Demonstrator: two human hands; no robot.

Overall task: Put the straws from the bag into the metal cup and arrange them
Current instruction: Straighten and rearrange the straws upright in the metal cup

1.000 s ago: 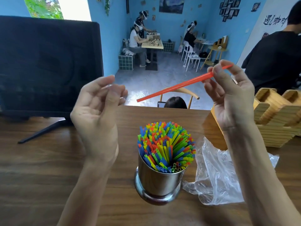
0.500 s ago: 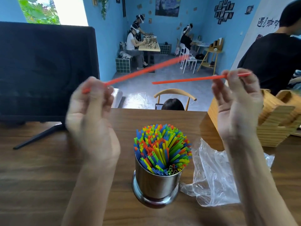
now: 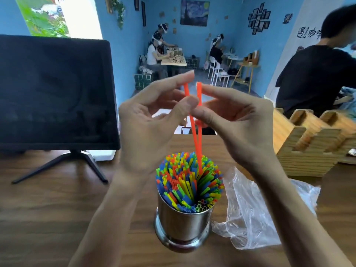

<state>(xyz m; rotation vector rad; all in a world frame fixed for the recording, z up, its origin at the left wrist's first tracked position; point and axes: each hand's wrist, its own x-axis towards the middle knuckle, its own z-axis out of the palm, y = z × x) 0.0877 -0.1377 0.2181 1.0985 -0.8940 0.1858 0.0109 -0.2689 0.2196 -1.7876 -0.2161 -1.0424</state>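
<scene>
A moment ago the two orange straws (image 3: 198,132) pointed sideways. Now the left hand (image 3: 152,120) and right hand (image 3: 233,120) each pinch one, tips down into the full metal cup (image 3: 183,222). Nearly done.

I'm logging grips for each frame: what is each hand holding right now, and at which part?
Each hand pinches one orange straw near its top end: the left hand holds the left straw, the right hand the right straw. Their lower ends reach the metal cup's bundle.

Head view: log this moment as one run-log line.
left hand: pinches orange straw | right hand: pinches second orange straw | straw tips: entering metal cup bundle | bag: right of cup
</scene>
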